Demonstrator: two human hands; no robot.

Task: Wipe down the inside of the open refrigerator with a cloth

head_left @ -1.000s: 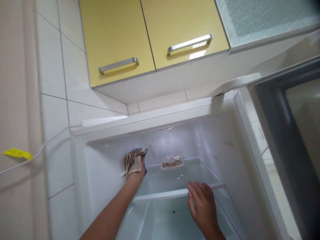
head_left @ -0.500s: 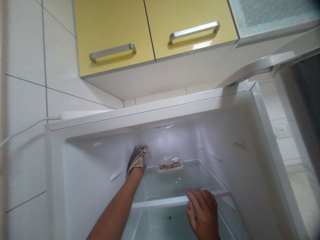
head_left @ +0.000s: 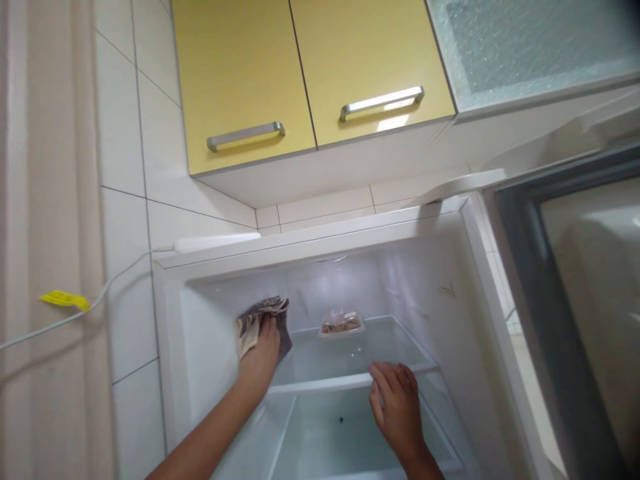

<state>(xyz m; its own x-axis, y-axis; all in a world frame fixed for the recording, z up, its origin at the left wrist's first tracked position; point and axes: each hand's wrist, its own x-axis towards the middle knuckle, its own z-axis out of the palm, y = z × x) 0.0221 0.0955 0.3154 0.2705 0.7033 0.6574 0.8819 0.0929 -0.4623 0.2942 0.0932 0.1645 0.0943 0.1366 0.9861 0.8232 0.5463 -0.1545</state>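
Note:
Inside the open fridge [head_left: 320, 240], my left hand [head_left: 263, 350] is closed on a brown and beige cloth [head_left: 247, 333] near the inner left wall, above the upper shelf. My right hand [head_left: 397, 407] rests its fingertips on the front edge of the upper glass shelf [head_left: 325, 383]; its fingers are curled over that edge. A clear plastic tray with food [head_left: 342, 324] sits at the back of this shelf, between and beyond my hands.
Yellow cupboards [head_left: 245, 73] with metal handles hang above the fridge. The dark-framed fridge door [head_left: 560, 300] stands open at the right. A white cable [head_left: 117, 277] with a yellow tag runs along the left. A lower shelf [head_left: 320, 440] lies below.
My left hand has come forward from the back left corner with the cloth, which now shows more spread out. My right hand stays at the shelf edge. The view has shifted, showing more of the door.

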